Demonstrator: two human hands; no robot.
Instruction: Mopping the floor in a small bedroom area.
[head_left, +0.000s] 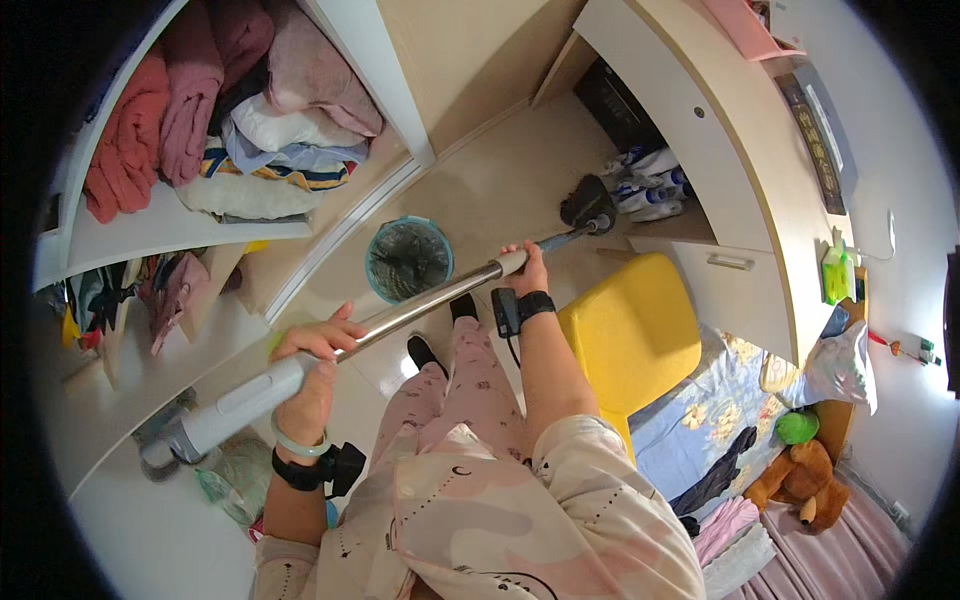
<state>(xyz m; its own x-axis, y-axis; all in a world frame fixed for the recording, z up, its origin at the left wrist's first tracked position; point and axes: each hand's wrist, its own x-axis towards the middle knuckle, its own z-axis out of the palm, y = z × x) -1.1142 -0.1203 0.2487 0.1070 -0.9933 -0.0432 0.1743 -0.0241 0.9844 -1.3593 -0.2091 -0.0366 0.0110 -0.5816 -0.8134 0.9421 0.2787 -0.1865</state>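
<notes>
A long mop or brush with a shiny metal pole (431, 298) slants across in front of me. Its dark, shaggy head (589, 204) is at the floor beside the desk opening. My right hand (529, 271) grips the pole around its grey collar. My left hand (315, 367) holds it where the thick grey-white handle (251, 405) meets the metal, the fingers lying loosely over the top. The handle's looped end reaches out to the lower left. Close by the pole stands a round bin with a teal rim (370, 259), lined with a dark bag.
To the right of the pole is a yellow chair (637, 330). Under the desk (750, 172) lie several plastic bottles (652, 191) near a black box (615, 105). Wardrobe shelves (150, 244) with folded clothes rise at left. A bed (675, 435) with a brown plush toy (810, 480) stands lower right.
</notes>
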